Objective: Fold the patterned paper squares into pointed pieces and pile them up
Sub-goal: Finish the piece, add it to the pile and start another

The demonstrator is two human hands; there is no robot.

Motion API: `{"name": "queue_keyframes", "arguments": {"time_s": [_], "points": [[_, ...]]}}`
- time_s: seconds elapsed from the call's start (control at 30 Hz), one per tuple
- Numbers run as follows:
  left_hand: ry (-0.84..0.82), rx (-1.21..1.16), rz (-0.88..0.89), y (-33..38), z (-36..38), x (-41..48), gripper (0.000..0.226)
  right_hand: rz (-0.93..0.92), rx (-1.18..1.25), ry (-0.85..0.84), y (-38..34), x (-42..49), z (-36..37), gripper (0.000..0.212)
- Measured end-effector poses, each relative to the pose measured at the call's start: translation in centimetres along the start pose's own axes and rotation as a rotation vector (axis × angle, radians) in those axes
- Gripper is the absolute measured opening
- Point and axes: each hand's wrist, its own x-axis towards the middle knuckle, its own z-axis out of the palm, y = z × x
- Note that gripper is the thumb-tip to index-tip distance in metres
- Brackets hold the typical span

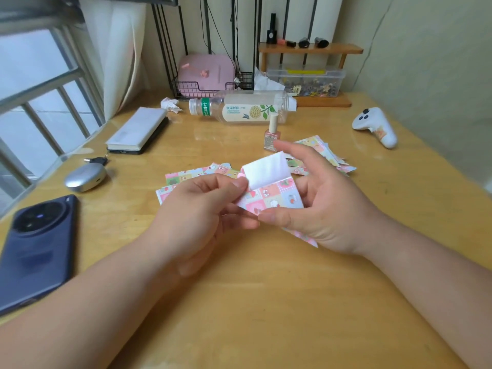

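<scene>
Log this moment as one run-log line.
step: fold in progress | left hand: pinches paper square edge | right hand: holds same square | flap: white side turned over | flat squares: on table behind hands

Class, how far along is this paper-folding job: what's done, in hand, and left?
Done: folded patterned pieces heaped beyond the right hand. In hand: both hands pinch one half-folded patterned paper square, its white flap turned over. Left: flat patterned squares lying beyond the left hand, apparently unfolded.
</scene>
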Motion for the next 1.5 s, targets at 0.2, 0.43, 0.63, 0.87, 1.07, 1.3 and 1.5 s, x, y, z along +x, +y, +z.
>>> {"name": "queue_keyframes", "arguments": {"time_s": [0.2, 0.43, 0.63, 0.87, 1.07, 1.3, 1.5], "points": [[-0.054, -0.196, -0.158, 0.7, 0.0, 0.0, 0.022, -0.259, -0.194, 0.077, 0.4, 0.0, -0.4, 0.087], [-0.086, -0.150, -0.155, 0.5, -0.5, 0.2, 0.027, -0.160, -0.232, 0.035, 0.8, -0.1, -0.9, 0.061], [-0.037, -0.128, -0.082, 0.5, -0.8, 0.4, 0.012, -0.187, -0.287, 0.079, 0.8, 0.1, -0.8, 0.021], [0.040, -0.142, 0.001, 0.2, -0.7, 0.6, 0.026, -0.099, -0.396, -0.180, 0.5, -0.9, -0.8, 0.029], [0.089, 0.166, 0.101, 0.0, -0.6, 0.1, 0.007, -0.138, -0.444, -0.130, -0.2, -1.3, -0.2, 0.038], [0.043, 0.309, 0.153, 0.2, -0.3, -0.2, 0.015, -0.017, -0.091, 0.117, -0.3, -0.3, -0.6, 0.050], [0.046, 0.002, 0.000, 0.3, -0.1, -0.3, 0.012, 0.011, 0.180, 0.140, -0.9, -0.3, 0.3, 0.024]]}}
